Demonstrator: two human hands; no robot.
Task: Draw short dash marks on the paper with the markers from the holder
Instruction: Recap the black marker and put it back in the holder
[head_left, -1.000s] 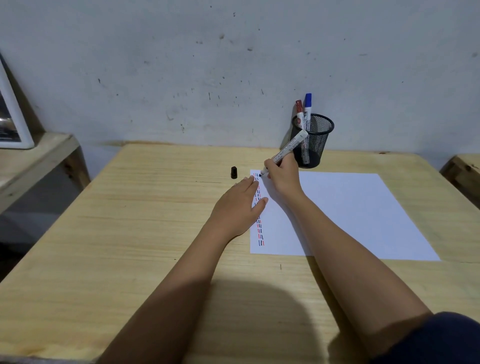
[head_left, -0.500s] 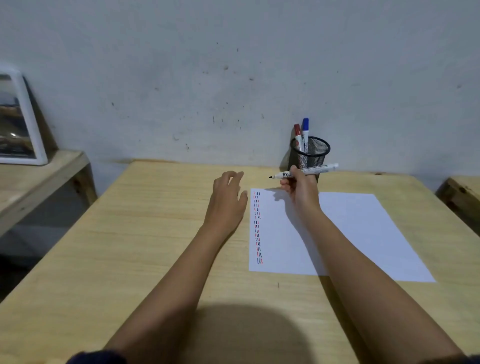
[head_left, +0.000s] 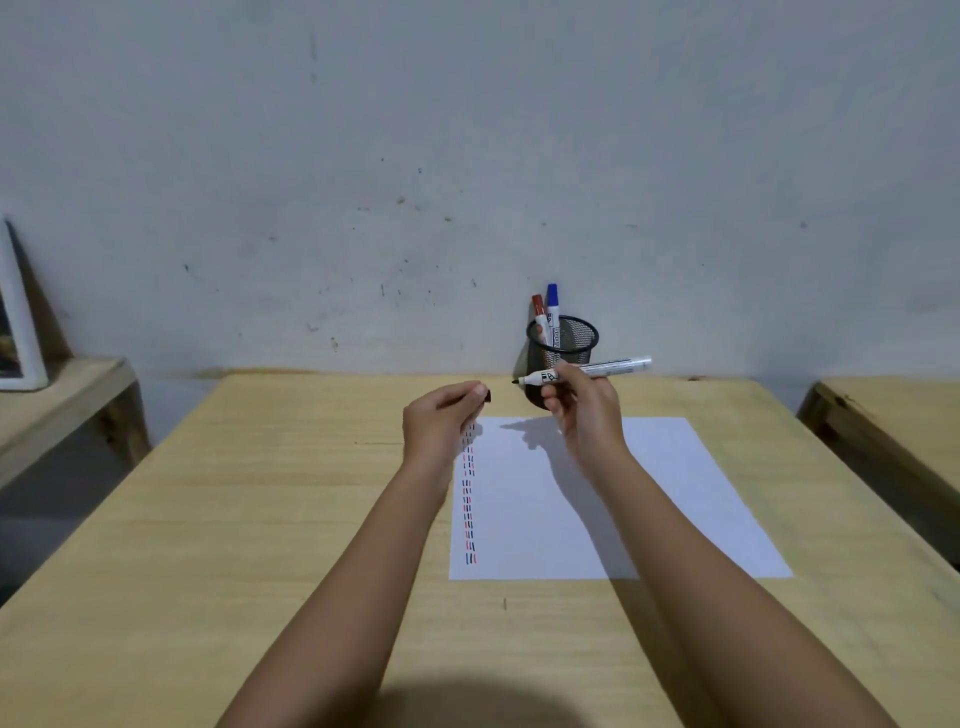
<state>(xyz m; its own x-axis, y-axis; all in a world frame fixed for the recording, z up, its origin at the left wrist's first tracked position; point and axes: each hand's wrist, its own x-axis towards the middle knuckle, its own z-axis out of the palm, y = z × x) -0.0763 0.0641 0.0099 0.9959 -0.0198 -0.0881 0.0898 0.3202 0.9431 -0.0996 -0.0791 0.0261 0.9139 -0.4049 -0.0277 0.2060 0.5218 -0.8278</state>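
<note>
Paper sits flat on the wooden table, dash marks down its left edge. Mesh holder stands at the far side. Right hand pinches the uncapped black marker above it; left hand pinches the cap.

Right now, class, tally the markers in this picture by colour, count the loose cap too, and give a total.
Black marker, uncapped, in the right hand: 1
Red marker, in the holder: 1
Blue marker, in the holder: 1
Black cap, in the left hand: 1
Total: 4
</note>
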